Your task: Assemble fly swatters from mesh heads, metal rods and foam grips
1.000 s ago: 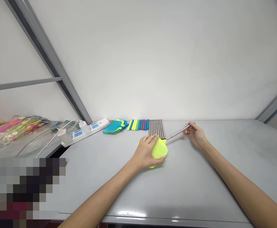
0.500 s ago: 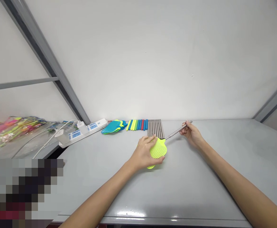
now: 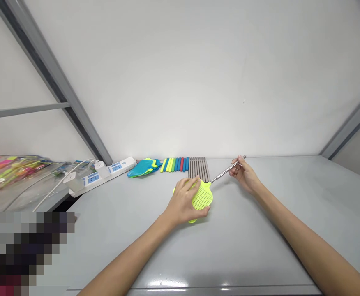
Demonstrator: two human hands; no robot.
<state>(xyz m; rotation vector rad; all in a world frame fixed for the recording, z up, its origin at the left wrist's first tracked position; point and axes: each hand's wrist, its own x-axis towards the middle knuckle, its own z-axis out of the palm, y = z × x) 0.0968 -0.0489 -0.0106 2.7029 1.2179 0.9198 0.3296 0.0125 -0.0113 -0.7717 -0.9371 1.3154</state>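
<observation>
My left hand (image 3: 184,200) grips a yellow-green perforated fly swatter head (image 3: 202,198), its thumb and fingers spread across the face. A silver metal rod (image 3: 225,172) runs from the neck of the head up to the right. Near its far end, my right hand (image 3: 243,174) pinches the rod between thumb and fingers. Just beyond the head lies a row of several metal rods (image 3: 198,167). To their left are several coloured handle sleeves (image 3: 175,164) in yellow, green, blue and red. A pile of blue and yellow-green swatter heads (image 3: 144,167) lies farther left.
A white power strip (image 3: 102,176) with plugged-in chargers and cables lies at the table's left edge. Clear plastic bags with colourful contents (image 3: 16,172) rest on a neighbouring surface. A white wall (image 3: 174,82) stands behind the grey table (image 3: 244,246).
The whole view has shifted slightly, so everything sits a little farther left and lower. Both hands keep their hold on the swatter head and rod.
</observation>
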